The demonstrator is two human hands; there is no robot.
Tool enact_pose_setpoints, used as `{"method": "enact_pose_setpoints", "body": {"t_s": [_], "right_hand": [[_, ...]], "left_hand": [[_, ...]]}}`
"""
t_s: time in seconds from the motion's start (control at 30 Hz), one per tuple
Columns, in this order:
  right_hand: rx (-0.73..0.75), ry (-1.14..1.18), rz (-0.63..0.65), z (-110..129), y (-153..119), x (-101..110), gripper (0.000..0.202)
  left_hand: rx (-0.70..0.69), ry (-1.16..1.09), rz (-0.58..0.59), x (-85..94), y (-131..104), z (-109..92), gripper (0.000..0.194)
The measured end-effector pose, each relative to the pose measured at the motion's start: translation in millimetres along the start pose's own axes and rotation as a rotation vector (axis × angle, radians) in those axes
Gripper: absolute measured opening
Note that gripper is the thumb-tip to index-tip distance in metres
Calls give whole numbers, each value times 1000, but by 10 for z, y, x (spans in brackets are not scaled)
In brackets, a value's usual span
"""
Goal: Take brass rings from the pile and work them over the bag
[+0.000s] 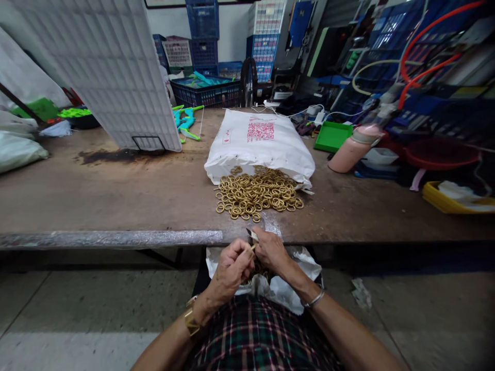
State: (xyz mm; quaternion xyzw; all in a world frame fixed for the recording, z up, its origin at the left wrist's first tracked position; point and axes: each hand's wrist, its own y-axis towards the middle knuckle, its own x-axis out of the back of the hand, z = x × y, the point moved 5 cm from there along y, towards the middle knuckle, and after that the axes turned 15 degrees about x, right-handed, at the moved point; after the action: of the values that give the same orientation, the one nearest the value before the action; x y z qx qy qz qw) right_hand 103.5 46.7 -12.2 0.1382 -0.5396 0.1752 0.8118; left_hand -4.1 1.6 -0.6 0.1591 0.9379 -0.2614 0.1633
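Both hands meet just below the table's front edge, over a white bag (pixel 288 288) in my lap. My left hand (pixel 231 269) pinches a gold ring (pixel 253 248) between its fingers. My right hand (pixel 270 248) grips a small dark-bladed tool (pixel 250 234) held against that ring. A pile of gold rings (pixel 257 195) spills onto the wooden table (pixel 116 190) from a white printed sack (pixel 260 140), directly beyond my hands. More rings show dimly inside the lap bag.
A white perforated panel (pixel 112 67) leans on the table at left. A green tray (pixel 332 136), a pink bottle (pixel 353 149), a yellow tray (pixel 444 202) and hoses crowd the right. Blue crates (pixel 204 93) stand behind. Plastic film (pixel 112 238) covers the table's front edge.
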Motion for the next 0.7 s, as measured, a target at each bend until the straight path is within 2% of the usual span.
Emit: {"method": "enact_pose_setpoints", "body": {"t_s": [0.1,0.23,0.37,0.53,0.7], "right_hand": [[-57,-62,-100,-90,52,93,20],[-133,-132,-188,-237,155,210,20],[-143,-160,-144,-311,249,205,21],[-189,-208,-62,-332,298,151,21],[-191,-198,-112,-364,299,172,19]], "left_hand": [[76,-106,78,-41,-2,49,33],[147,-195,69,29,62,151,30],[207,-275,68,83,94,225,20],[307,-368,105,106,125,335,19],[337,-415,74,131,180,449,25]]}}
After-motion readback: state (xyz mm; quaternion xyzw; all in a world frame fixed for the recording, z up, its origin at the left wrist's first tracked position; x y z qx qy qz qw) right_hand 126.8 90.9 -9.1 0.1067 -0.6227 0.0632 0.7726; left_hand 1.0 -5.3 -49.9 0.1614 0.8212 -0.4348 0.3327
